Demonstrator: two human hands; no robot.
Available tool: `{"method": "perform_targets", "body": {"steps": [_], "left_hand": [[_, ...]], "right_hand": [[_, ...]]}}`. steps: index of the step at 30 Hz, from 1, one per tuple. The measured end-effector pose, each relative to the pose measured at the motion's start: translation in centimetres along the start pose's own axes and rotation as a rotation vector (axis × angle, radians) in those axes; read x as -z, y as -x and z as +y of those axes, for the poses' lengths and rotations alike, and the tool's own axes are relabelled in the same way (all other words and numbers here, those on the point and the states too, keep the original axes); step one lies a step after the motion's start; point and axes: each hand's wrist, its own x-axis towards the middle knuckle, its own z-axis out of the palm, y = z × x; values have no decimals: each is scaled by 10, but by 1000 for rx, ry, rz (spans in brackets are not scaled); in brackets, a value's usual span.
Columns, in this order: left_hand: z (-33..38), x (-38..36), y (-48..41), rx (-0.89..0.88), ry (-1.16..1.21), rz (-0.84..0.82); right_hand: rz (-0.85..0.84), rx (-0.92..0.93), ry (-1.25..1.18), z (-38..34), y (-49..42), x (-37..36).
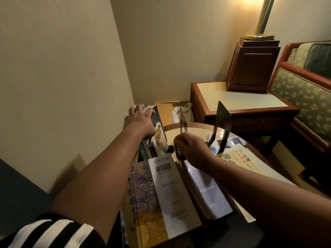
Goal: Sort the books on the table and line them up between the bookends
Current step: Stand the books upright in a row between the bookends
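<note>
The round table [197, 130] carries upright books [157, 138], flat books [179, 190] and two bookends [221, 126].

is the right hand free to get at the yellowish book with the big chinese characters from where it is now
Probably yes. The right hand sits at the base of the near bookend, and the yellowish book lies flat just to its right with its cover uncovered. Only the dark bookend stands on its far corner.

Dim, warm indoor scene lit by a single source at far right.
The lit brass-stemmed lamp [263, 17] glows overexposed; the pale wall [53, 59] falls into shadow at near left; glare marks the round glossy tabletop [198, 130]; wide-angle bending shows at the edges; detail is soft throughout.
</note>
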Motion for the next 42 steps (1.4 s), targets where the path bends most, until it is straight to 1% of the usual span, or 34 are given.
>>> {"method": "perform_targets", "body": {"steps": [2,4,6,7,9,11,12,17,22,25,27,31,33,37,42], "left_hand": [[-1,-1,-1,-3,-2,-1],[-3,-1,-1,-3,-5,1],[-5,-2,-2,0,-6,4],[-6,-2,-2,1,-6,5],[-7,-2,-3,6,-5,3],[-7,-2,-3,11,-1,3],[-8,-1,-2,13,0,2],[-7,0,1,11,-8,1],[-8,0,1,4,-6,8],[-10,0,3,5,-5,17],[-12,0,3,8,-8,16],[-14,0,3,5,-8,16],[-14,-1,3,4,-8,16],[-13,-1,1,6,-12,22],[-12,-2,0,-1,-31,19]], "right_hand": [[73,91,108,18,17,18],[137,81,210,37,32,35],[145,15,348,55,43,52],[97,-55,412,62,49,60],[-84,-222,568,71,57,72],[-229,-292,760,75,64,79],[-258,-299,806,76,65,82],[-426,-353,799,69,65,91],[-460,-367,772,66,58,90],[-533,-289,783,72,60,98],[-552,-241,800,75,67,100],[-590,-241,877,74,74,92],[-560,-214,897,72,75,89],[-358,-105,885,62,76,91],[-194,-29,764,42,73,113]]}}
